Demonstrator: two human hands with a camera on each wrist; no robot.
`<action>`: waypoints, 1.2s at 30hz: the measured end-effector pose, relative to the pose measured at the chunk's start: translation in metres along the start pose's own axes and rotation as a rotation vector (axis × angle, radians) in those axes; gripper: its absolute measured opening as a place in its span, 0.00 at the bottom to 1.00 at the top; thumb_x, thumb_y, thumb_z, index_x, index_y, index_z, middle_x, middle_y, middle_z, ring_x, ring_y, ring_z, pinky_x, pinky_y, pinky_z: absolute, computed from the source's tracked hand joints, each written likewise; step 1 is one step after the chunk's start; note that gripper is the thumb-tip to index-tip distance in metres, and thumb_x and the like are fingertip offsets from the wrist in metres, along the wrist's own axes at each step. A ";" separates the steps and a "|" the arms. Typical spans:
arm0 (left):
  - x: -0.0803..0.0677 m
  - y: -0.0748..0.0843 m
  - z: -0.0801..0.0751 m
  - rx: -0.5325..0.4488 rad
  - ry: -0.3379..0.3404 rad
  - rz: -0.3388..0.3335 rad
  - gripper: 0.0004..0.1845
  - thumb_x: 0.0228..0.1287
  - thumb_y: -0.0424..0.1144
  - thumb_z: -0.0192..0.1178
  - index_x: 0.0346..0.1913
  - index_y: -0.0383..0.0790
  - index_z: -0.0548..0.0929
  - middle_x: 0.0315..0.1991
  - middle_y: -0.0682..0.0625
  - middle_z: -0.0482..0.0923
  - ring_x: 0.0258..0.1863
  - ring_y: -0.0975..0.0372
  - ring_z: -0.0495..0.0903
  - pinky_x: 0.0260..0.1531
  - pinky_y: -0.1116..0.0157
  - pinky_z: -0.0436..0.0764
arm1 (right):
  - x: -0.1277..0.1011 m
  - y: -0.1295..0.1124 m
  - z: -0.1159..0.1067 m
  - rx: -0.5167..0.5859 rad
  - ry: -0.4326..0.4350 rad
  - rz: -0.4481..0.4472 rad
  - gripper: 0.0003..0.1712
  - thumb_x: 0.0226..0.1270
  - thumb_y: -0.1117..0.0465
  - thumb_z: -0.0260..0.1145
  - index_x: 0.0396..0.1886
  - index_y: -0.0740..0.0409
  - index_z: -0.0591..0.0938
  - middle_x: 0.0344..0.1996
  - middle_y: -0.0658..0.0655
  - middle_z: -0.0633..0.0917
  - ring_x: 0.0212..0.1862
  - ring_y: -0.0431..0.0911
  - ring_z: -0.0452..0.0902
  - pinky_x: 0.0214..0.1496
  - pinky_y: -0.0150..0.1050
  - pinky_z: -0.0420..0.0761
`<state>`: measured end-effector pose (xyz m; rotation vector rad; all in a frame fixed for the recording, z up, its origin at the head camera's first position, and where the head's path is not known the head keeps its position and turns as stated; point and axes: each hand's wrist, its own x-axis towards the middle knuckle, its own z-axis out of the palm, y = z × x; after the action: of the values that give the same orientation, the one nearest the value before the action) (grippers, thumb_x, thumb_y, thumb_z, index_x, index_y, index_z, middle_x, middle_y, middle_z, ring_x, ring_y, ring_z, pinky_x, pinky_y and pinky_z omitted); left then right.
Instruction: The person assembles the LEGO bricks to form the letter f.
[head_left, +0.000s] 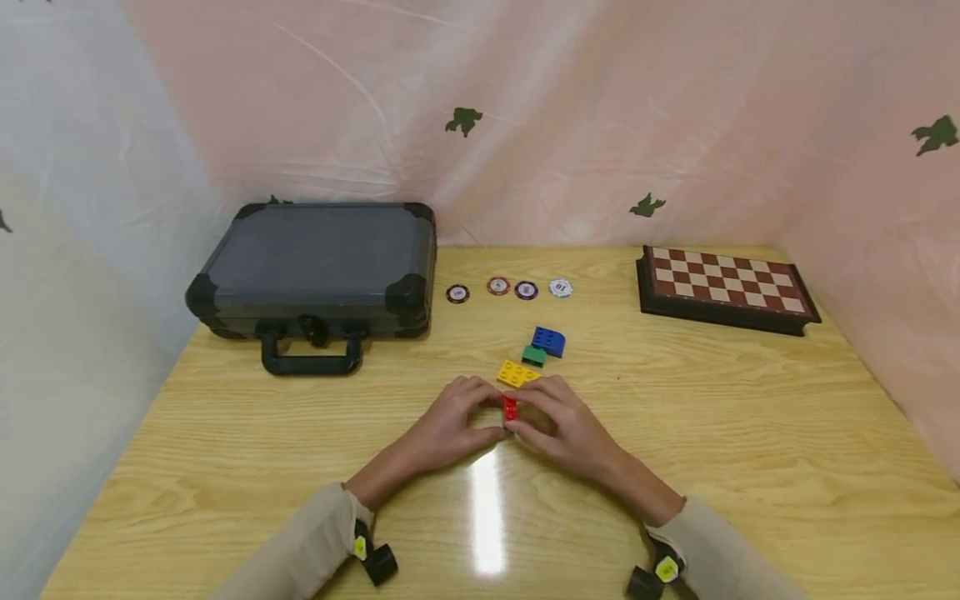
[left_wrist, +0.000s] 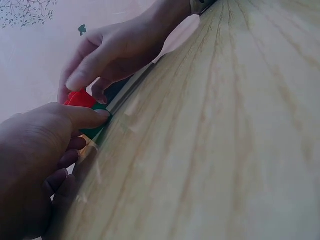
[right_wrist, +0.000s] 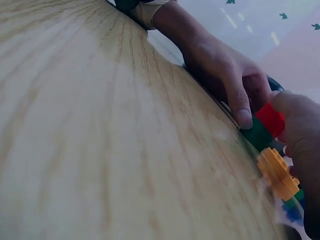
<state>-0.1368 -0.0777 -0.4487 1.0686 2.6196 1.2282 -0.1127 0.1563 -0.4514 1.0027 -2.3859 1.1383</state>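
Both hands on the red brick (head_left: 510, 407); assembly barely begun.
My left hand (head_left: 450, 425) and right hand (head_left: 566, 429) pinch it atop a green brick (right_wrist: 257, 134); yellow brick (head_left: 516, 373) and blue brick (head_left: 549, 340) lie loose at 12 o'clock.

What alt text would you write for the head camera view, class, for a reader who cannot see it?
Both hands, left hand and right hand, pinch a red brick on a wooden table. Yellow brick, green brick and blue brick lie just beyond.
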 end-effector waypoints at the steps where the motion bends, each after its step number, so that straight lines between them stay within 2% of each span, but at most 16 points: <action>1: 0.000 0.000 0.000 0.001 0.000 0.000 0.19 0.63 0.41 0.75 0.54 0.40 0.86 0.49 0.52 0.82 0.51 0.59 0.75 0.54 0.55 0.75 | 0.000 0.001 -0.001 -0.003 0.005 0.002 0.22 0.62 0.63 0.78 0.56 0.60 0.86 0.52 0.52 0.83 0.53 0.47 0.74 0.54 0.41 0.78; 8: -0.001 0.002 -0.002 0.005 -0.008 -0.011 0.20 0.63 0.42 0.75 0.55 0.40 0.85 0.49 0.52 0.82 0.50 0.59 0.75 0.53 0.55 0.75 | 0.004 0.012 -0.012 -0.114 0.078 0.068 0.21 0.61 0.63 0.78 0.53 0.63 0.85 0.51 0.56 0.83 0.53 0.50 0.75 0.55 0.47 0.77; 14: -0.001 0.002 -0.002 0.007 -0.018 -0.025 0.21 0.64 0.42 0.74 0.57 0.40 0.85 0.49 0.52 0.81 0.51 0.59 0.74 0.53 0.55 0.75 | 0.007 0.024 -0.016 -0.213 0.049 0.112 0.22 0.61 0.60 0.79 0.53 0.62 0.85 0.51 0.58 0.83 0.51 0.52 0.75 0.53 0.50 0.76; 26: -0.001 0.002 -0.001 0.022 0.002 0.014 0.19 0.64 0.42 0.74 0.55 0.41 0.85 0.49 0.52 0.81 0.50 0.59 0.75 0.53 0.56 0.75 | 0.010 0.025 -0.014 -0.267 -0.029 0.202 0.24 0.63 0.53 0.78 0.54 0.61 0.86 0.52 0.59 0.83 0.51 0.54 0.74 0.53 0.51 0.74; 36: -0.001 0.001 0.000 0.028 0.011 0.028 0.19 0.64 0.43 0.74 0.54 0.41 0.85 0.49 0.52 0.81 0.49 0.59 0.75 0.52 0.57 0.75 | 0.010 0.027 -0.011 -0.271 -0.026 0.200 0.22 0.63 0.56 0.78 0.53 0.63 0.86 0.50 0.59 0.82 0.51 0.55 0.74 0.53 0.53 0.73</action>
<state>-0.1358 -0.0780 -0.4485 1.1102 2.6471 1.2097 -0.1391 0.1717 -0.4535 0.7073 -2.6185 0.8348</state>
